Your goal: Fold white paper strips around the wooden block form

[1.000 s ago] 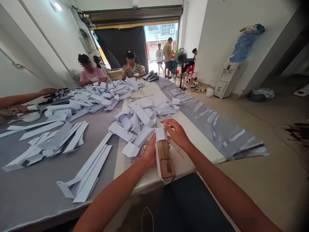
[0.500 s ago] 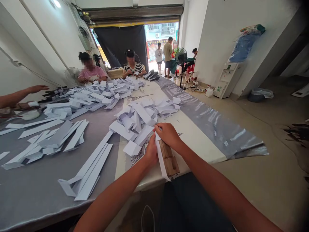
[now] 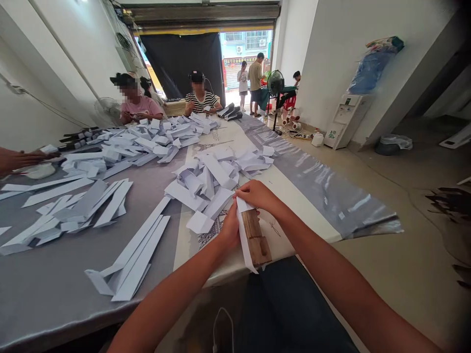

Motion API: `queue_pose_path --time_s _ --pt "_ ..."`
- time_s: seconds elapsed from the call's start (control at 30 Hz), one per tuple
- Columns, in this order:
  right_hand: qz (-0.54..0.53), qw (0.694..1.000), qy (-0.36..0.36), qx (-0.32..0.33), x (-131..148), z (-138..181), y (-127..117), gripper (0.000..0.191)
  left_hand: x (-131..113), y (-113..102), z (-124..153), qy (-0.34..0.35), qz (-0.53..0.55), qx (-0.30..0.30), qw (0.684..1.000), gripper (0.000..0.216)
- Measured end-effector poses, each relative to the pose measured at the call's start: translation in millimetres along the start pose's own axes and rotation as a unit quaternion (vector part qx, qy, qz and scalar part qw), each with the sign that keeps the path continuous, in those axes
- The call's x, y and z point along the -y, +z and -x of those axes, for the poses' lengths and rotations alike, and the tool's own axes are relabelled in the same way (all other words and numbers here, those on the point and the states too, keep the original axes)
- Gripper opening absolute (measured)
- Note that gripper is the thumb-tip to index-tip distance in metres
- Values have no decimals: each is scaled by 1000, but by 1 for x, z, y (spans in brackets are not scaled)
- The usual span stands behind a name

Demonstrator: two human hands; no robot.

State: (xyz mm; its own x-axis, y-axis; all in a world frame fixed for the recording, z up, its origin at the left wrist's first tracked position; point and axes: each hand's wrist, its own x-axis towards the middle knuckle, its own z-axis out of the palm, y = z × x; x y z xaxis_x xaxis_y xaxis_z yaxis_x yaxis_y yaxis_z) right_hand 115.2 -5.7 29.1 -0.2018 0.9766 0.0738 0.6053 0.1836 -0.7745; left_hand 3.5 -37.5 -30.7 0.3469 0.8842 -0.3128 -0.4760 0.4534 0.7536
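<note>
My left hand [image 3: 231,223] is closed around the far part of a wooden block [image 3: 253,234], its fingertips showing past the block's right side. A white paper strip [image 3: 247,247] runs along the block's left side and wraps over its far end. My right hand [image 3: 260,195] pinches the paper at that far end; its thumb and fingers are pressed together. The block's near end has a notch and lies by the table edge. Just beyond my hands is a heap of folded white paper pieces [image 3: 206,179].
Long paper strips [image 3: 142,260] and a pile of folded strips [image 3: 79,213] lie left on the grey tablecloth [image 3: 47,294]. A bigger paper heap [image 3: 147,139] spreads farther back. A co-worker's hand [image 3: 29,158] is at the left edge. A fan [image 3: 275,86] stands beyond the table.
My right hand has shifted slightly up, uncovering more of the block, and the paper now lies across its far end. The co-worker's hand at the left has come down onto a paper piece.
</note>
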Motion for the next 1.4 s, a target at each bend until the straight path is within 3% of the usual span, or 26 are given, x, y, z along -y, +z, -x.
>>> queue_pose_path --time_s 0.1,0.23,0.3,0.53,0.67,0.77,0.87,0.97,1.13,1.3,1.4 --pt "-17 1000 9 -13 1 2 5 32 1 1 3 8 -13 -27 1000 52" --pt "-60 997 -11 -57 3 5 12 63 1 4 7 0 -32 -32 999 57" --pt "-61 996 -8 -66 4 6 13 69 0 6 9 -1 -23 -29 999 55" --pt "-69 993 25 -95 2 4 11 54 2 1 4 -2 -46 -17 999 52" --pt "-239 970 16 -44 -8 -2 -1 46 -3 -5 -3 -36 2 83 996 50" --pt "-323 944 -43 51 -17 -5 -4 49 -10 -5 -6 -91 96 186 974 42" --pt "-373 916 -70 132 -22 -3 3 45 -13 -3 -8 -146 132 220 955 39" --pt "-423 893 -77 137 -23 -2 12 36 -13 -3 -7 -160 136 219 953 43" --pt "-402 911 -33 88 -23 -2 10 27 -12 -3 -7 -148 140 191 960 42" --pt "-372 925 6 78 -31 0 9 42 -11 -8 -14 -79 148 147 975 45" --pt "-374 925 23 67 -37 2 18 41 -8 -12 -16 -90 119 116 982 51"
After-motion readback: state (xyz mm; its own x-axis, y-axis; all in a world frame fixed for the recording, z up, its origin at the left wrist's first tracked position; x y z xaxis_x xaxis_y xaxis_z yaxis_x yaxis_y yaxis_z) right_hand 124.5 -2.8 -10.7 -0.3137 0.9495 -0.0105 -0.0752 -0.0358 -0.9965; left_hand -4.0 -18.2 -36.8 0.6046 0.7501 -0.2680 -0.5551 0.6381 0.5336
